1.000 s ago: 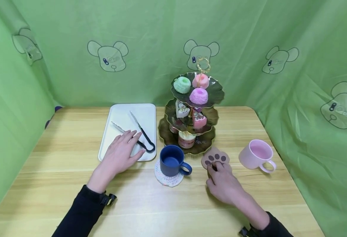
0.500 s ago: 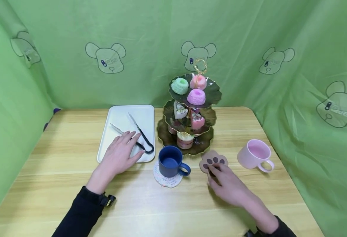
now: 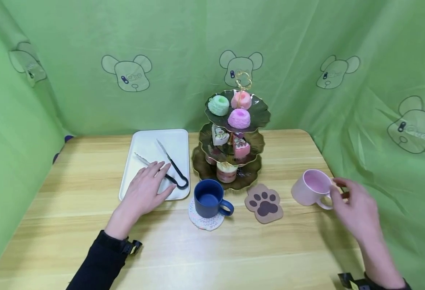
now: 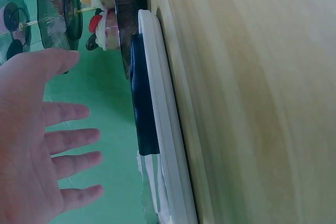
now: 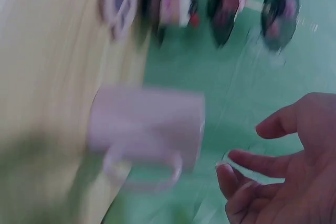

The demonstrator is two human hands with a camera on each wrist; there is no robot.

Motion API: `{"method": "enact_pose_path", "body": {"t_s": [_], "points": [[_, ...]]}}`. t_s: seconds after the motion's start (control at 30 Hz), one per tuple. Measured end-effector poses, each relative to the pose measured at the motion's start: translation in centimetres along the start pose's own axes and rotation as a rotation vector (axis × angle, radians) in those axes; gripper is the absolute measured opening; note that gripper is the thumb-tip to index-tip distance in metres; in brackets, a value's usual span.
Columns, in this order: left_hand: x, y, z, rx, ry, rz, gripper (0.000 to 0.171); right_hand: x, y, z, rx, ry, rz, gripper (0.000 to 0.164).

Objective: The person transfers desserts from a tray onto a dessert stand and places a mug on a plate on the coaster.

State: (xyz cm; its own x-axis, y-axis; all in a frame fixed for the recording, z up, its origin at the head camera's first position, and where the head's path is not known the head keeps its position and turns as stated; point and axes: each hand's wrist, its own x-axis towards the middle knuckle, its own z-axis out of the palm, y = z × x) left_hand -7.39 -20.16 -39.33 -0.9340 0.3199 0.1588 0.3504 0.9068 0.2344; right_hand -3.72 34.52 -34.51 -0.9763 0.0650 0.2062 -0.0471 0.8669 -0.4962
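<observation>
Beside the handle of the pink mug (image 3: pixel 308 189), my right hand (image 3: pixel 357 207) hovers with thumb and fingers parted. The right wrist view, a little blurred, has a gap between the right fingers and the upright mug (image 5: pixel 147 121). Over the white tray (image 3: pixel 143 139) my left hand (image 3: pixel 143 189) is spread, its fingers straight. Black-handled tongs (image 3: pixel 178 171) lie on that tray, partly covered by the hand in the head view. In the left wrist view the left hand (image 4: pixel 47 140) is apart from the tray (image 4: pixel 163 114). A brown paw-shaped coaster (image 3: pixel 267 207) lies flat, left of the pink mug.
A blue mug (image 3: pixel 208 201) stands on a patterned round coaster (image 3: pixel 203 221) at the middle. Behind it rises a three-tier stand (image 3: pixel 257 114) bearing several toy cakes. Green curtain (image 3: pixel 183 60) encloses the wooden table (image 3: pixel 212 262) at the back and sides.
My right hand has left the paw coaster and moved right to the pink mug's handle. The coaster now shows whole. My left hand has stayed over the tray.
</observation>
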Motion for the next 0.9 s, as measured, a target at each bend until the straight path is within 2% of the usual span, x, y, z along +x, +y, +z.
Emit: {"method": "enact_pose_path", "body": {"t_s": [0.13, 0.23, 0.37, 0.47, 0.53, 0.67, 0.9], "points": [[-0.1, 0.0, 0.0, -0.002, 0.002, -0.001, 0.071, 0.1, 2.9, -0.2, 0.019, -0.117, 0.105, 0.052], [-0.1, 0.0, 0.1, -0.003, 0.002, -0.001, 0.071, -0.1, 4.2, 0.4, 0.075, -0.2, 0.186, 0.057], [-0.1, 0.0, 0.1, -0.008, 0.0, -0.005, 0.071, -0.4, 5.2, 1.6, 0.293, -0.316, 0.259, 0.064], [-0.1, 0.1, 0.2, -0.01, -0.006, -0.007, 0.071, -0.4, 5.6, 2.4, 0.476, -0.372, 0.264, 0.063], [-0.1, 0.2, 0.2, -0.009, -0.009, -0.008, 0.071, -0.3, 5.8, 2.7, 0.54, -0.382, 0.266, 0.056], [-0.2, 0.3, 0.3, -0.008, -0.006, -0.008, 0.071, -0.4, 5.9, 2.8, 0.593, -0.392, 0.278, 0.048], [-0.2, 0.5, 0.3, 0.0, 0.004, -0.009, 0.073, -0.7, 4.2, 2.7, 0.54, -0.352, 0.242, 0.045]]}}
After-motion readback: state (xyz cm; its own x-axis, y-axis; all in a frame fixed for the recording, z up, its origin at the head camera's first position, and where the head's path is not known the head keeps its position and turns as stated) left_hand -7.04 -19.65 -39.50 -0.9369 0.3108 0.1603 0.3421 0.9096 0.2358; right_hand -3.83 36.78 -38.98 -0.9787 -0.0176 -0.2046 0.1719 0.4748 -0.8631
